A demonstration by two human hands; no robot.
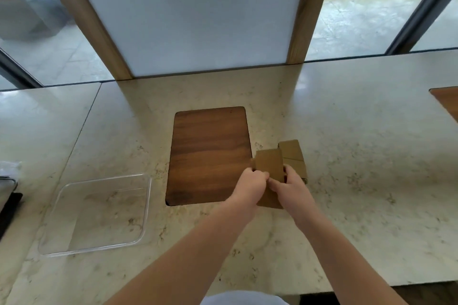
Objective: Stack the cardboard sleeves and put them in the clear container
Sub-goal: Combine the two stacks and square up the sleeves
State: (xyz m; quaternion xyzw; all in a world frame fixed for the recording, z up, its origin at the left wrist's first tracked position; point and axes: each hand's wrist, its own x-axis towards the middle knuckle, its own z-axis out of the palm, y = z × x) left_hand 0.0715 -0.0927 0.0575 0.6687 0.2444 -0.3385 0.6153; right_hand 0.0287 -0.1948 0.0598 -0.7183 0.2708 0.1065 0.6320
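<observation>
beside the wooden inlay [210,153] on the desk [347,119], left hand [250,182] and right hand [288,184] each grasp the cardboard sleeves [270,164]; the clear container [146,208] sits well apart.

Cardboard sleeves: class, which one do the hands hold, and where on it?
Both the left hand and right hand grip the front cardboard sleeve at its near lower edge, one hand per side.
</observation>
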